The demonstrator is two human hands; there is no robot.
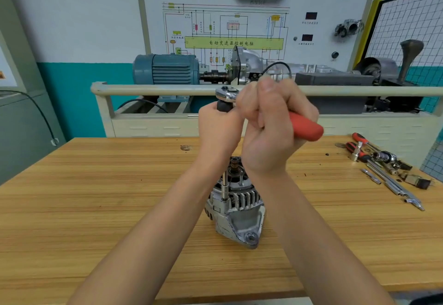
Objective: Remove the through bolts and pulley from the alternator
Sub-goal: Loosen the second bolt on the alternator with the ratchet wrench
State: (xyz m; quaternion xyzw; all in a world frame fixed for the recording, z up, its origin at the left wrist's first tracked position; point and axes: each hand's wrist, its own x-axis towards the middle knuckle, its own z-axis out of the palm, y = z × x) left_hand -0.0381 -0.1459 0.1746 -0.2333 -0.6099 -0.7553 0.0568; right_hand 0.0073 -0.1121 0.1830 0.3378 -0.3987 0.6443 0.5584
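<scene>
Two hands on the ratchet wrench (251,110), right hand (271,127) gripping the red handle, left hand (219,127) steadying the head over an extension (224,186) into the alternator (236,206) standing unclamped mid-tabletop (96,197): likely to tip or slip off the through bolt under torque.

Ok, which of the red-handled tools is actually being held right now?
The ratchet, gripped above the alternator by the right hand; the other two red-handled tools lie on the bench's right side.
</scene>
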